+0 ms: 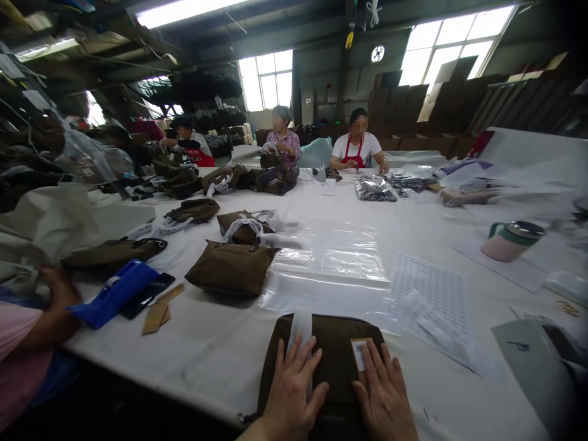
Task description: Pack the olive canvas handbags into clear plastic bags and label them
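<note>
A dark olive bag [335, 334] lies flat at the table's near edge, under both my hands. My left hand [296, 380] rests on it with fingers spread, pressing over a white strip [302, 324] that runs across the bag's top edge. On the bag's right part, my right hand [383, 383] lies flat, its fingers over a brown tag with a white label [359, 355]. Just beyond the bag are clear plastic bags [331, 269]. To the right lies a sheet of printed stickers [427, 288].
Olive handbags [229, 269] with white-wrapped handles stand left of centre. A blue tape dispenser [122, 288], a dark phone [149, 297] and brown cards [158, 315] lie at left beside another person's arm [55, 306]. A lidded mug [512, 242] stands right. Several people sit across the table.
</note>
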The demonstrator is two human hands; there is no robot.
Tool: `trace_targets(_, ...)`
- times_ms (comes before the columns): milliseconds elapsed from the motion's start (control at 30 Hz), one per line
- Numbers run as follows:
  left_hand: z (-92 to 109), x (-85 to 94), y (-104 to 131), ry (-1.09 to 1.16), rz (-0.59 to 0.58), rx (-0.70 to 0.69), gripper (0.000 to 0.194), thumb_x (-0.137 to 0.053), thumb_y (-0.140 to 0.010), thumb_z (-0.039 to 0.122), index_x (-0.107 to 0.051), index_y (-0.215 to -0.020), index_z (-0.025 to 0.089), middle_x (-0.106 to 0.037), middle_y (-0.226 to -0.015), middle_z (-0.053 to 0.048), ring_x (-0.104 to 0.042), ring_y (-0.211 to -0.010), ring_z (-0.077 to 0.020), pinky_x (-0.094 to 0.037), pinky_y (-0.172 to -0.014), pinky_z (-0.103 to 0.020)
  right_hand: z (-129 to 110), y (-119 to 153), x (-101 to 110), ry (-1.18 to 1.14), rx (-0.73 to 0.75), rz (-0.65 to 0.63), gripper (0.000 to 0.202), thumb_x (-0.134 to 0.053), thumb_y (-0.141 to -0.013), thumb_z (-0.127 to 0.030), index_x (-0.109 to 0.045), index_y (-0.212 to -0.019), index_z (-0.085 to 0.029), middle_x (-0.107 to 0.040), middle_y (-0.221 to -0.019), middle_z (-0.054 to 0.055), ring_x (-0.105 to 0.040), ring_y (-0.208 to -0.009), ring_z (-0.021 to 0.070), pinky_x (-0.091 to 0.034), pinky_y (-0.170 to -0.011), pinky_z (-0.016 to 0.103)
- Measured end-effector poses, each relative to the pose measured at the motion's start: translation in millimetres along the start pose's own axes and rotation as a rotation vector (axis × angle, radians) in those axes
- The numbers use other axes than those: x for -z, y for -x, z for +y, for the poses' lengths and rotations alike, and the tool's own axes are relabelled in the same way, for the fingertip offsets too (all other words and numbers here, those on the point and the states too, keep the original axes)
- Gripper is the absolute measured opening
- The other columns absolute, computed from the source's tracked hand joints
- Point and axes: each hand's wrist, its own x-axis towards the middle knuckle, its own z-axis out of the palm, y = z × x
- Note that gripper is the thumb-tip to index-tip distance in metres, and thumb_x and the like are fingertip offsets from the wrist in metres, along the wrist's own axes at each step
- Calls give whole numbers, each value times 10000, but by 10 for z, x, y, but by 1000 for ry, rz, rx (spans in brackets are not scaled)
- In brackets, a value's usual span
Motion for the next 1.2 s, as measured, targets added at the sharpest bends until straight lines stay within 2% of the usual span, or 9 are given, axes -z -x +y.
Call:
trace_targets(200, -265, 327, -869, 107, -32, 38, 311, -583, -812, 402, -606, -1093, 269, -618, -1110, -42, -509, -1055, -236, -269, -1033, -505, -69, -242, 62, -24, -46, -104, 720, -428, -854, -350, -87, -1449, -128, -322, -1429, 153, -190, -1327, 394, -240, -1011, 602)
trace_targets(333, -460, 121, -1345, 195, -306, 152, 511, -676, -656, 568, -654, -1054, 249, -643, -1010, -61, -526, -973, -276, -375, -888, -453, -67, -323, 100, -47, -77, -182, 697, -396, -875, -367, -82, -1446, -118, -271, -1455, 143, -182, -1329, 392, -249, -1018, 593)
trace_targets(433, -543, -35, -1407, 316, -403, 242, 323, -664, -700, 512, -706, -931, 290, -660, -941, -25, -545, -913, -228, -390, -805, -357, -44, -359, 131, -39, -59, -205, 695, -416, -872, -410, -141, -1435, -111, -313, -1436, 137, -185, -1322, 406, -258, -1012, 594)
trace_targets(567, -535, -94, -1389, 526, -245, 356, 175, -589, -794, 341, -716, -724, 245, -645, -772, -3, -553, -794, -173, -378, -754, -305, -16, -416, 163, -51, -38, -192, 686, -451, -857, -421, -215, -1414, -98, -359, -1403, 154, -203, -1310, 421, -265, -1001, 603)
trace_targets(733, -631, -72, -1423, 912, 165, 685, 268, -642, -722, 404, -667, -623, 157, -570, -591, 14, -509, -596, -127, -391, -613, -257, 52, -482, 207, -102, -14, -163, 594, -431, -869, -304, -241, -1410, -151, -411, -1370, 125, -209, -1316, 396, -265, -1003, 607)
trace_targets(867, -921, 179, -1211, 873, 441, 795, 324, -656, -701, 460, -679, -736, 139, -589, -671, 4, -531, -657, -131, -416, -655, -260, 165, -511, 239, -192, -9, -115, 490, -435, -878, -278, -346, -1355, -209, -475, -1308, 96, -238, -1312, 370, -259, -1021, 609)
trace_targets(1000, -1125, 586, -640, 534, 640, 849, 304, -711, -651, 436, -674, -746, 149, -619, -855, -43, -578, -821, -187, -448, -777, -319, 249, -528, 273, -314, -28, -96, 406, -467, -883, -315, -433, -1279, -232, -488, -1279, 85, -269, -1301, 347, -308, -1019, 586)
trace_targets(1100, -1047, 748, -154, 196, 709, 853, 371, -641, -727, 436, -631, -997, 182, -538, -1174, -94, -525, -1061, -243, -432, -901, -399, 269, -539, 324, -368, -50, -64, 377, -476, -884, -328, -459, -1249, -236, -491, -1264, 85, -291, -1291, 335, -318, -1021, 578)
trace_targets(1200, -836, 683, 220, 142, 787, 828, 486, -644, -735, 404, -529, -1163, 204, -483, -1261, -105, -514, -1104, -238, -433, -933, -412, 285, -544, 378, -403, -97, -14, 346, -490, -880, -317, -478, -1215, -229, -500, -1237, 89, -315, -1277, 324, -329, -1015, 566)
